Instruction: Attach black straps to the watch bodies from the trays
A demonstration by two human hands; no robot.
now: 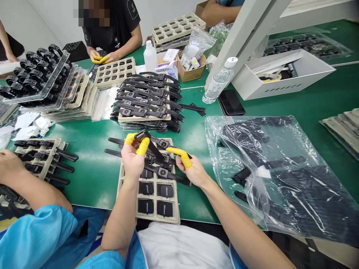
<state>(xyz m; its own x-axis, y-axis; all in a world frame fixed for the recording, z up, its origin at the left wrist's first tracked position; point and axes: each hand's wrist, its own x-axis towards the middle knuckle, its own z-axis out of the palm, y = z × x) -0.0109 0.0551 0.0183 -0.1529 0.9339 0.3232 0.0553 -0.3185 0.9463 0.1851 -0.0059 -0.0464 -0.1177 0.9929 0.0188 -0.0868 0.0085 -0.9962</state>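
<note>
At the centre of the frame, the left hand holds a black watch over a beige tray, thumb and forefinger pinching its case, while its strap slants down to the right. The right hand is near it, forefinger stretched towards that strap; whether its fingers grip anything, I cannot tell. The step in hand looks like handling a single watch and its strap, and the next move would seem to call for a steady hold on the case.

The strap looks soft and rubbery, the case rounded and smooth. Thin, wrinkled yellow covers wrap the working fingertips. The tray looks like rough moulded pulp, its lower pockets holding squarish black pieces with pale lettering; other watches lie across its upper part. At the right of the frame, a glossy, creased clear bag rests on the smooth green worktop.
</note>
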